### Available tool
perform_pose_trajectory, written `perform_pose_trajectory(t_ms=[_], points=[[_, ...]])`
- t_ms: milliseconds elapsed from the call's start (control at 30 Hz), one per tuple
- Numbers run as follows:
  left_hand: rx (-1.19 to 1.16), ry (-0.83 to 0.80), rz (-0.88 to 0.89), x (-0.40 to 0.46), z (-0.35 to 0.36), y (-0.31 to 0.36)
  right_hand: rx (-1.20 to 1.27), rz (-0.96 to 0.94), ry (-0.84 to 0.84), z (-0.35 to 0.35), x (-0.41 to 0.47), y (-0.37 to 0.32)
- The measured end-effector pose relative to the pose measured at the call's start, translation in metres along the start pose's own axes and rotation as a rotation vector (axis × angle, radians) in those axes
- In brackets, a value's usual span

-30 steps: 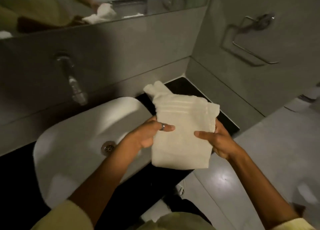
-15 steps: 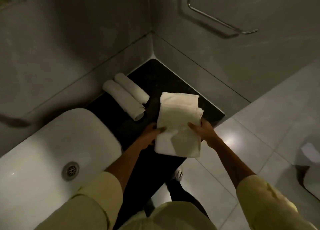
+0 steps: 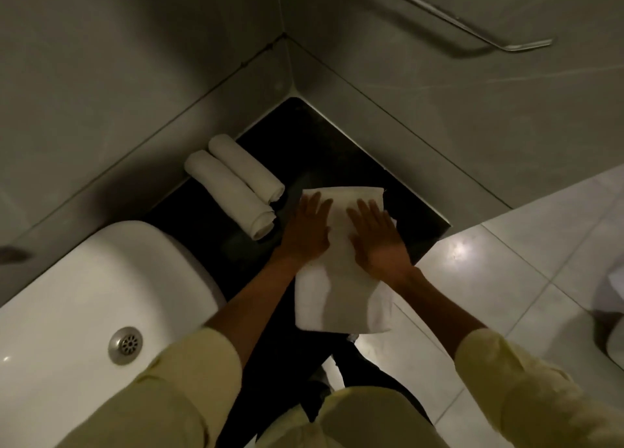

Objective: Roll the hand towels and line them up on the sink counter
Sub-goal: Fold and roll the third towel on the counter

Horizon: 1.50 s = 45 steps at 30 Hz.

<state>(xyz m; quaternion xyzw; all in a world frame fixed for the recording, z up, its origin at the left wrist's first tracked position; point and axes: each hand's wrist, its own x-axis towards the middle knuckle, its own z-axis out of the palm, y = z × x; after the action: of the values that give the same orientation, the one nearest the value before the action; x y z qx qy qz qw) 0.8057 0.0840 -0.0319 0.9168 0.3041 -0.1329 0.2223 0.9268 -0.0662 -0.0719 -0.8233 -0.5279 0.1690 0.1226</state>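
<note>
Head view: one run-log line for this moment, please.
step: flattening towel | left hand, right hand: palms flat on it | rolled towels: two on counter

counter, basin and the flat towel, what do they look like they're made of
Counter: dark polished stone, perhaps granite; faint sheen, hard square edge. Hard to be sure in this light.
Basin: glossy white ceramic by its look; smooth rounded rim with soft highlights, metal drain.
Flat towel: soft white woven cloth, likely cotton terry; matte, and its near end hangs limp over the counter edge under the left hand and right hand.
</note>
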Motion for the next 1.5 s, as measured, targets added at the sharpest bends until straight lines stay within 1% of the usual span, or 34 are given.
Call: perform_pose_trajectory(t_ms=[33,100,167,267,367,433,467,567,633,700,733,800,833,867,933,1000,1067,1133,1233,1267,1333,1400,1467,1500], points=[[0.084,-0.038,0.029,0.017,-0.002,-0.005,-0.03,0.013,-0.067,-0.001,0.012,0.004],[0.163,-0.109,0.01,0.043,-0.013,-0.009,-0.068,0.081,-0.157,-0.011,0.036,0.013],[0.174,-0.142,-0.022,0.062,-0.025,-0.01,-0.058,0.134,-0.188,-0.027,0.06,0.019],[0.191,-0.175,-0.008,0.077,-0.042,-0.002,-0.074,0.193,-0.235,-0.05,0.088,0.024],[0.259,-0.246,-0.035,0.085,-0.047,0.007,0.039,0.242,-0.421,-0.056,0.112,0.033],[0.331,-0.267,-0.047,0.083,-0.048,0.01,0.088,0.24,-0.483,-0.057,0.116,0.036],[0.316,-0.255,-0.044,0.082,-0.048,0.008,0.106,0.228,-0.472,-0.057,0.114,0.035],[0.073,-0.175,-0.05,0.074,-0.046,0.0,0.19,0.155,-0.39,-0.056,0.101,0.029],[-0.01,-0.141,-0.024,0.07,-0.047,-0.002,0.195,0.13,-0.361,-0.06,0.092,0.02],[0.042,-0.136,0.041,0.064,-0.048,0.0,0.086,0.087,-0.275,-0.066,0.083,0.009],[0.112,-0.104,0.078,0.059,-0.048,0.001,-0.01,0.052,-0.197,-0.068,0.076,0.003],[0.269,0.052,0.15,0.043,-0.039,0.005,-0.215,-0.049,-0.009,-0.067,0.06,-0.006],[0.305,0.117,0.178,0.034,-0.031,0.005,-0.277,-0.07,0.037,-0.063,0.05,-0.008],[0.288,0.145,0.218,0.023,-0.021,0.002,-0.314,-0.072,0.027,-0.059,0.039,-0.01],[0.211,0.144,0.296,0.004,-0.002,-0.006,-0.324,-0.031,-0.118,-0.045,0.018,-0.012],[0.156,0.1,0.269,-0.014,0.007,-0.008,-0.269,0.038,-0.228,-0.039,0.002,-0.013],[0.103,0.025,0.206,-0.02,0.005,-0.006,-0.216,0.079,-0.237,-0.043,0.0,-0.014],[0.057,-0.013,0.149,-0.014,-0.002,-0.004,-0.138,0.134,-0.235,-0.054,0.01,-0.015],[0.054,-0.018,0.11,0.006,-0.02,0.0,0.008,0.166,-0.143,-0.065,0.032,-0.007],[0.048,-0.013,0.088,0.013,-0.027,0.002,0.021,0.156,-0.149,-0.068,0.039,-0.004],[0.08,-0.014,0.054,0.026,-0.035,0.005,-0.054,0.122,-0.239,-0.071,0.052,-0.002],[0.054,-0.125,0.01,0.038,-0.039,0.005,-0.14,0.084,-0.319,-0.077,0.061,-0.002],[0.01,-0.245,-0.027,0.043,-0.037,0.001,-0.147,0.044,-0.324,-0.079,0.061,-0.003],[0.004,-0.252,-0.014,0.041,-0.036,0.0,-0.122,0.029,-0.307,-0.079,0.057,-0.005]])
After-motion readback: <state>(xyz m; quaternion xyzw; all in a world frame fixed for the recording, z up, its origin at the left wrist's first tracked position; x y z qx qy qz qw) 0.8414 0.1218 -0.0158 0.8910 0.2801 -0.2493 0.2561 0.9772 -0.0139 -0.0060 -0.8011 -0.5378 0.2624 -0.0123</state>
